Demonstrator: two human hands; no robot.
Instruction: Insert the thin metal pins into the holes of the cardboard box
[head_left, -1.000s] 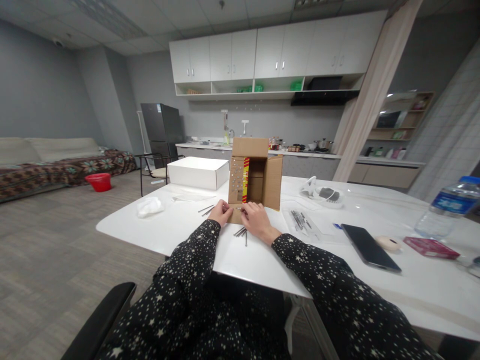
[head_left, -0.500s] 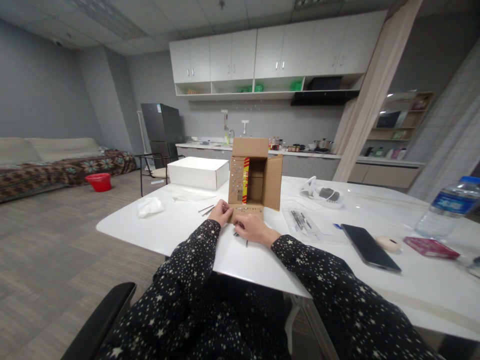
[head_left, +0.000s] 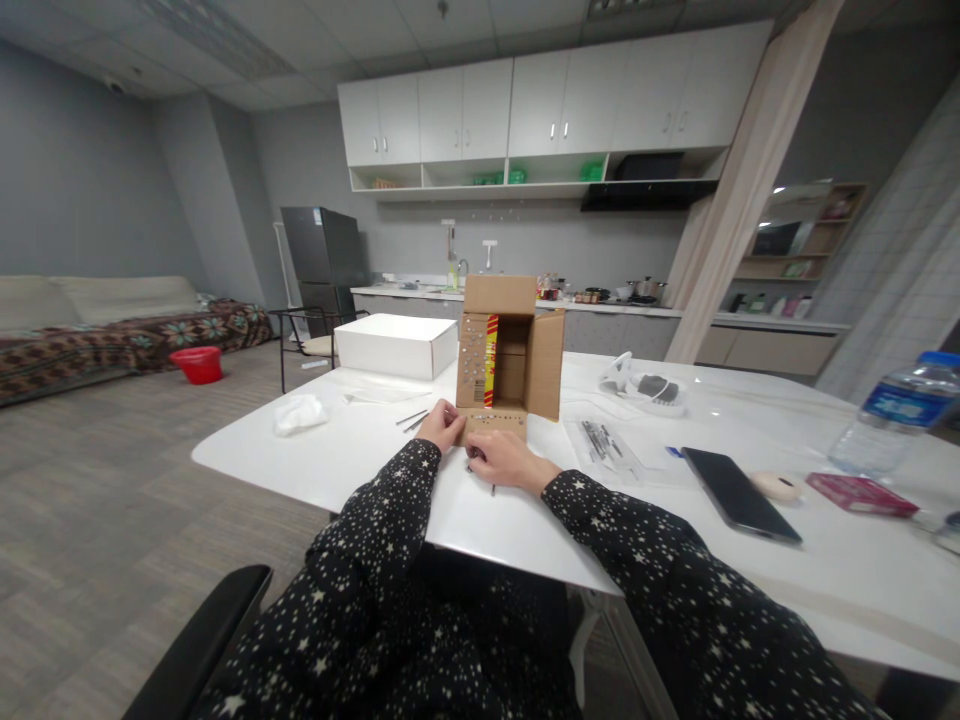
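An opened cardboard box (head_left: 546, 365) stands on the white table, its flaps spread and small shiny pieces dotted over the left flap and along the lower front flap (head_left: 501, 419). My left hand (head_left: 442, 427) grips the left edge of that lower flap, with its fingers closed. Just right of it, my right hand (head_left: 508, 460) rests at the flap's near edge, fingers curled together; whatever they pinch is too small to make out. A thin dark metal piece (head_left: 493, 490) lies under the right hand. Thin metal rods (head_left: 414, 421) lie left of my left hand.
A white box (head_left: 394, 345) stands behind on the left, near crumpled white tissue (head_left: 300, 415). To the right lie a clear bag of metal tools (head_left: 604, 445), a black phone (head_left: 739, 490), a beige mouse (head_left: 776, 487), a red packet (head_left: 862, 495) and a water bottle (head_left: 892, 420).
My right hand's fingers have shifted very slightly at the flap's edge. The left hand and the cardboard box stay in place.
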